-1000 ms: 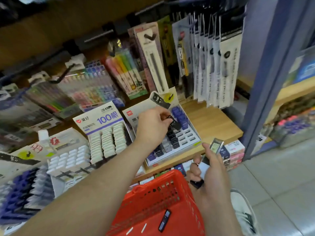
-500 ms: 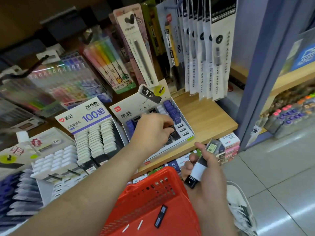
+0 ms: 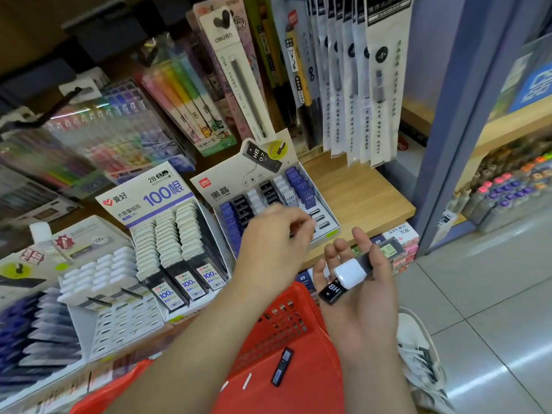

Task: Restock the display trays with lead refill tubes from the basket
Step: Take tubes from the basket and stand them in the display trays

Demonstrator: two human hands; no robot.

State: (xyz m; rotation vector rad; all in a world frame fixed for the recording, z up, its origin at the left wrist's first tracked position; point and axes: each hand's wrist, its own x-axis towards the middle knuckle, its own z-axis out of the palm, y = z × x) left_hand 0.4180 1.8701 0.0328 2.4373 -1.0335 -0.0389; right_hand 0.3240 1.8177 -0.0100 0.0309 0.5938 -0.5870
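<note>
The display tray (image 3: 227,189) of black, white and purple lead refill tubes stands on the wooden shelf, with bare slots at its front right. My left hand (image 3: 274,243) hovers blurred over the tray's front, fingers loosely curled, nothing visible in them. Just to its right, my right hand (image 3: 358,294) lies palm up over the red basket (image 3: 286,321). Its thumb holds a few lead refill tubes (image 3: 349,273) against the palm: a white-capped one, a black HB one and one with a green label. One dark tube (image 3: 282,367) lies in the basket.
A "100" refill tray (image 3: 167,234) and a white-capped tray (image 3: 98,273) stand left of the target tray. Hanging pen packs (image 3: 343,85) crowd the back. A blue shelf post (image 3: 448,144) rises at the right. Bare wooden shelf (image 3: 358,198) lies right of the tray. My shoe (image 3: 418,360) is on the tiled floor.
My left hand has lifted out of the tray and drawn back toward my right hand. The right hand has opened its fingers, showing the tubes on its palm. The view has come closer.
</note>
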